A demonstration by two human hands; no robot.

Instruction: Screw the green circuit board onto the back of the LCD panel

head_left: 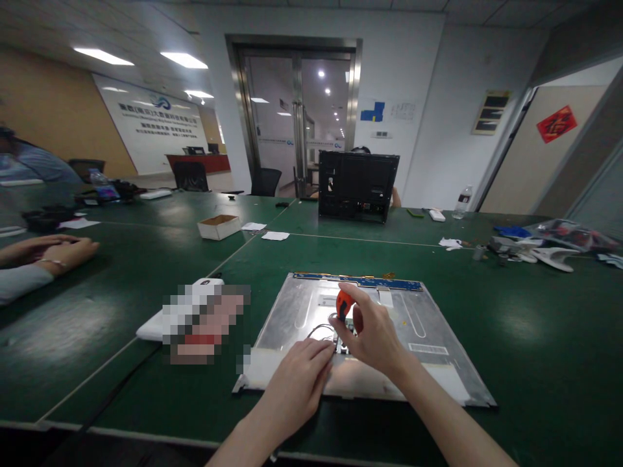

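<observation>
A flat silver display panel [428, 311] lies on the table before me, a blue circuit strip [409, 284] along its far edge. My right hand [372, 327] grips the red and black handle of a screwdriver [343, 303], held upright above the panel's middle. Below the handle is a small board [346, 345], partly covered by my fingers. Dark thin wires [318, 326] curve beside it. My left hand [304, 370] rests on the panel's near part, fingers closed together at the board's left side. Whatever its fingertips pinch is hidden.
Left of the panel lies a white device [154, 326] beside a blurred-out patch. Farther back are an open small box [220, 227], paper scraps [275, 236] and a black upright display [359, 185]. Another person's hands [63, 251] are at left. Tools and plastic bags [569, 235] lie right.
</observation>
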